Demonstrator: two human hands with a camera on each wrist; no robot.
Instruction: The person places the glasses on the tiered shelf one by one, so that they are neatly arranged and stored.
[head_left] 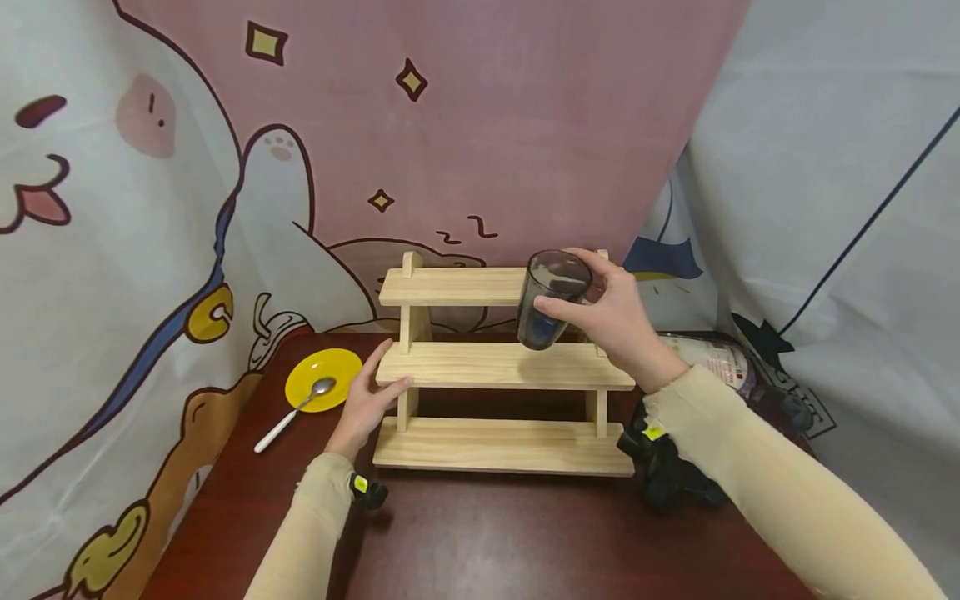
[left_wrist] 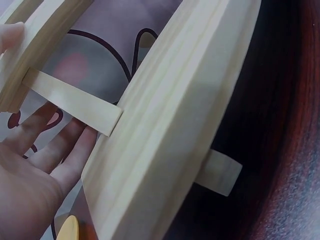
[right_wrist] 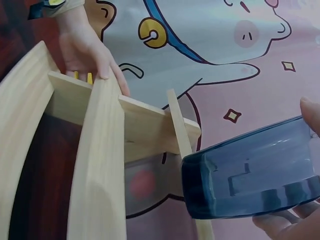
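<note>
A three-tier wooden shelf rack (head_left: 504, 364) stands on the dark red-brown table. My left hand (head_left: 367, 408) grips the left end of its middle board, thumb on the front edge and fingers behind; the left wrist view shows the fingers (left_wrist: 55, 150) near a side support. Up at the right, my right hand (head_left: 618, 321) holds a dark translucent drinking glass (head_left: 540, 312) between thumb and fingers. The glass is slightly tilted, mouth upward, in front of the upper boards. Seen from the right wrist, the glass (right_wrist: 245, 175) looks bluish, its thick base toward the top board.
Left of the rack lies a yellow plate (head_left: 311, 371) with a white-handled spoon (head_left: 288, 417) leaning on its rim. A bag (head_left: 716, 362) with a clear part and dark items sits at the right, behind the right forearm. Printed cloth (head_left: 525, 125) hangs behind the table (head_left: 480, 533).
</note>
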